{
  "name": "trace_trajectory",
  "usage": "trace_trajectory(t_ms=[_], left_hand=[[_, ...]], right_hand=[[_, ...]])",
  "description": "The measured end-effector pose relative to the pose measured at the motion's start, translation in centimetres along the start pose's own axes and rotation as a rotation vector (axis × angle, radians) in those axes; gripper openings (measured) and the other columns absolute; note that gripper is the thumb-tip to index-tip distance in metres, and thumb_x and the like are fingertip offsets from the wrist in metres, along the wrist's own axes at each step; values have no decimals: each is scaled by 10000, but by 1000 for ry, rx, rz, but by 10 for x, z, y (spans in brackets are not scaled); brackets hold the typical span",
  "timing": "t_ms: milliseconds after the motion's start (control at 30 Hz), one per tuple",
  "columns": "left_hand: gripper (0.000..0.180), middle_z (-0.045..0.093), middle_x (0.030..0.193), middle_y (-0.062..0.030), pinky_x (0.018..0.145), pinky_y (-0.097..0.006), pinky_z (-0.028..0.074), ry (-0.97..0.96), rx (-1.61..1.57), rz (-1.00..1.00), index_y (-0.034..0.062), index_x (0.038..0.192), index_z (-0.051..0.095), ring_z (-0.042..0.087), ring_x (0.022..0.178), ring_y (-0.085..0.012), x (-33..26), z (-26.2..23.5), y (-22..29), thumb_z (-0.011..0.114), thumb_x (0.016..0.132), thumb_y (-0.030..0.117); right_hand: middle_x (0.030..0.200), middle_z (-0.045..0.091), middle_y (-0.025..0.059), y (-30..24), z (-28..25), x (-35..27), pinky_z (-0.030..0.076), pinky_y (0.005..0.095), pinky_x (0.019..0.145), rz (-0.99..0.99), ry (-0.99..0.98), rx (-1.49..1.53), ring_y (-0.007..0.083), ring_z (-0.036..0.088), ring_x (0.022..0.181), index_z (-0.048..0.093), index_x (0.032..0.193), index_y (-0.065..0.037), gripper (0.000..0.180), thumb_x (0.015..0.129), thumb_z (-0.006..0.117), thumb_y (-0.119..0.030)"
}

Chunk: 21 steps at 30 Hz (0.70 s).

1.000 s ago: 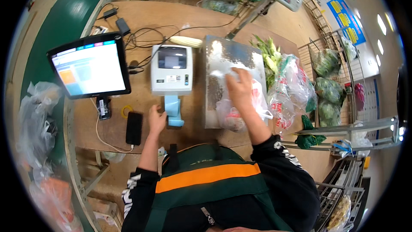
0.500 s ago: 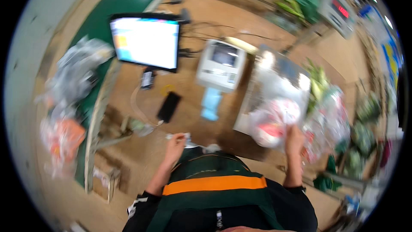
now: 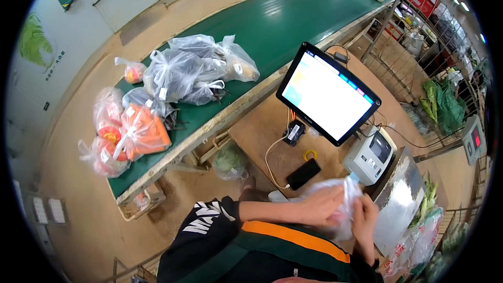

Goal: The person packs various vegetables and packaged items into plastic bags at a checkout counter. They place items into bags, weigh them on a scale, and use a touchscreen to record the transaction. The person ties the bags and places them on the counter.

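In front of my apron, a clear plastic bag [image 3: 350, 191] with something reddish inside is gripped between both hands. Fingers of my left hand [image 3: 322, 205] are closed on its left side. My right hand [image 3: 365, 217] is closed on its right side, thumb and fingers bent together. Both hands partly cover the bag, so its contents are not plain. Just beyond are a black phone [image 3: 303, 174] with a white cable and a grey label printer [image 3: 371, 156]. The metal scale plate [image 3: 401, 202] is right of my right hand.
A green conveyor belt [image 3: 293, 15] runs along the left, with several grey bags [image 3: 181, 71] and a bag of carrots [image 3: 142, 130] on it. A monitor [image 3: 329, 94] stands on the wooden table [image 3: 251, 131]. Leafy greens and plastic bags [image 3: 414, 246] lie at the right.
The view has swung left toward the belt. The bag has left the scale plate and is now before my body. My left hand has come over to it.
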<state>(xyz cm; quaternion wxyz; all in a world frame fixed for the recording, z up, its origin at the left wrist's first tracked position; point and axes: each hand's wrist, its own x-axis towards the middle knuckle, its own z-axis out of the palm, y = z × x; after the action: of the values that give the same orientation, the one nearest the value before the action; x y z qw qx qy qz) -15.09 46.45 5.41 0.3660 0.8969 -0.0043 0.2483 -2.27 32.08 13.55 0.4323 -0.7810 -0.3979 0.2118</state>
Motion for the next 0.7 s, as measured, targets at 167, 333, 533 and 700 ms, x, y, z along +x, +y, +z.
trace_trajectory(t_ms=[167,333,533,700], left_hand=[[182,687,908,-188,666,-462,565,-374,450,-154,18,808,712,704,784,-338,-10,-176,-71,623,849,172],[138,702,839,-160,619,-477,548,-282,818,-228,41,916,621,711,733,-364,5,-334,-184,649,807,121],[183,697,913,-240,770,-557,526,-10,906,-483,12,948,632,685,877,-440,52,-457,-361,532,883,151],[162,694,914,-220,762,-548,516,94,878,-477,42,933,615,677,862,-438,70,-455,-501,516,913,169]], right_hand=[[748,641,135,-81,146,98,487,334,587,-442,56,-58,244,640,644,678,858,2,64,914,663,-24],[1079,599,157,-124,252,164,523,402,848,-515,116,40,353,614,1003,614,1174,-35,286,898,687,-38],[1019,633,130,-41,241,124,523,433,853,-446,-390,-210,345,632,980,657,1123,-83,227,958,667,-239],[950,657,133,63,206,23,552,449,767,65,-253,-440,349,668,915,691,1045,-88,224,960,667,-293]])
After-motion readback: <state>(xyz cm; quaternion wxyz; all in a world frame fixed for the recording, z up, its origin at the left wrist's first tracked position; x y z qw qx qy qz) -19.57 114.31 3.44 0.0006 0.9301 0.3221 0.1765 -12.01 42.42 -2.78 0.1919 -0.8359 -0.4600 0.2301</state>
